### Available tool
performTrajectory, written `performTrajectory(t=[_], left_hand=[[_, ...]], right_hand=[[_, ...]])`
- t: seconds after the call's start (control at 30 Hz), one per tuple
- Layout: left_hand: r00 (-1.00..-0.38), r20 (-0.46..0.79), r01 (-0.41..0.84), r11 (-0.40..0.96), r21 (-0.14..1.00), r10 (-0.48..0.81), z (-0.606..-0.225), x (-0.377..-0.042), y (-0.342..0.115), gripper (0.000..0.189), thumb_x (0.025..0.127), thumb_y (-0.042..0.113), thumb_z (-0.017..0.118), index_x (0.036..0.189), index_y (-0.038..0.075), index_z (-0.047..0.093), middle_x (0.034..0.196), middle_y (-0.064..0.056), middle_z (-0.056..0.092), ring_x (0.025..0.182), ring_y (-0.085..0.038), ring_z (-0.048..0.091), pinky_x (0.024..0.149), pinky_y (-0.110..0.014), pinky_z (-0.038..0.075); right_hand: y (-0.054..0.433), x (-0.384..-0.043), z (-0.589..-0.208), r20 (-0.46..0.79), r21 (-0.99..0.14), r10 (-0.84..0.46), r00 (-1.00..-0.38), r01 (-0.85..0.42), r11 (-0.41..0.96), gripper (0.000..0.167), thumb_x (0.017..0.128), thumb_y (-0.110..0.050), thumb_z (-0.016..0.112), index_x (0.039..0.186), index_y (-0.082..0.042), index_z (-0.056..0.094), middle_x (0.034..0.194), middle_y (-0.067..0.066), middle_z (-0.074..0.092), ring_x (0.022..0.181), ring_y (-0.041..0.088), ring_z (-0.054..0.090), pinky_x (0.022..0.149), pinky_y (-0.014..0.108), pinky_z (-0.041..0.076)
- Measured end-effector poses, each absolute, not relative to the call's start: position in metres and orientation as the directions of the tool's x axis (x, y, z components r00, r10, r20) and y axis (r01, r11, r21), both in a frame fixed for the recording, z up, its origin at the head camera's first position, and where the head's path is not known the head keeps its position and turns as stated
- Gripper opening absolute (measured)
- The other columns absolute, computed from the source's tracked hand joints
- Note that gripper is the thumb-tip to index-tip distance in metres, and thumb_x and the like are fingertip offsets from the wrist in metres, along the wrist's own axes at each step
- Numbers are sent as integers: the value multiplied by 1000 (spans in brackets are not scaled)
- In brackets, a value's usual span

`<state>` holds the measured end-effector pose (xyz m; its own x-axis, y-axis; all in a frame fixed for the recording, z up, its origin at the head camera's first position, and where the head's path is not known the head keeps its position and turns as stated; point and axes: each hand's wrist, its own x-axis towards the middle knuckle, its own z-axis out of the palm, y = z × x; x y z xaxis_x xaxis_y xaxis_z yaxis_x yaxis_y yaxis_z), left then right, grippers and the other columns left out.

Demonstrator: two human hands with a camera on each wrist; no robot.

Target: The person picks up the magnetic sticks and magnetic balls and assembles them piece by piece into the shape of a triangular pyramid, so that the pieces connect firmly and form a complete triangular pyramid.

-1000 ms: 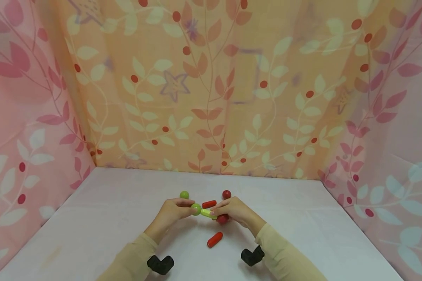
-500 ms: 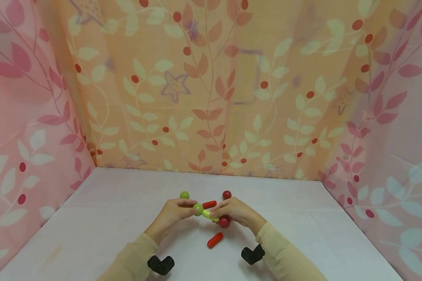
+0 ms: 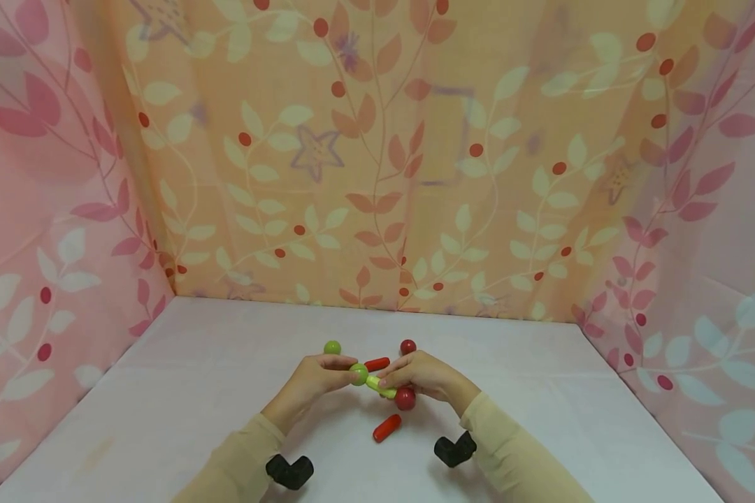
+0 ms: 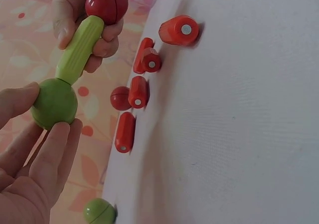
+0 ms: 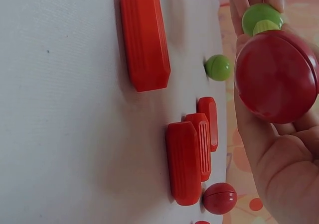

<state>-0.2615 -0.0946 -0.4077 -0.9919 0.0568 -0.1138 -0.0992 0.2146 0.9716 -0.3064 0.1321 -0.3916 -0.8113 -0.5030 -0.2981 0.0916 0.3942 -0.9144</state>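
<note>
My left hand (image 3: 317,377) pinches a green ball (image 4: 55,103) between thumb and fingertips. A light-green ridged magnetic rod (image 4: 79,50) joins that ball to a red ball (image 5: 276,77) at its other end. With thumb and fingers, my right hand (image 3: 424,377) holds the rod near the red ball. The joined piece is raised above the white table, slanting down to the right in the head view. On the table beneath and behind the hands lie several red magnetic rods, one (image 3: 386,427) closest to me. Some of the other rods are partly hidden by the hands in the head view.
A loose green ball (image 3: 332,347) sits behind the left hand, and a loose red ball (image 3: 407,346) behind the right. The white tabletop (image 3: 163,405) meets patterned cloth walls (image 3: 377,175) at the back and sides. Black wrist mounts (image 3: 289,472) show below both sleeves.
The joined rod and balls have tilted more steeply, their red end dropping slightly toward me and showing more fully. Both hands keep their hold. The head view has shifted a little.
</note>
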Motion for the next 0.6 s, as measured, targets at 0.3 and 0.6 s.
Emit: performTrajectory(t=[0.3, 0.6], left_hand=[[-991, -109, -92, 205, 974, 74, -410, -262, -92, 33, 81, 25, 82, 110, 11, 76, 111, -3, 73, 107, -21, 60, 91, -37, 54], [-989, -129, -115, 190, 975, 66, -417, -261, -90, 38, 82, 24, 81, 113, 4, 72, 107, -5, 74, 95, -16, 66, 91, -37, 55]], right_hand=[[133, -307, -392, -318, -911, -510, -800, 108, 398, 27, 88, -19, 73, 109, -1, 75, 92, 5, 76, 82, 16, 70, 81, 29, 59], [137, -308, -394, -308, -910, -478, -823, 109, 400, 30, 89, -21, 73, 112, -2, 74, 98, 9, 77, 84, 16, 71, 84, 31, 60]])
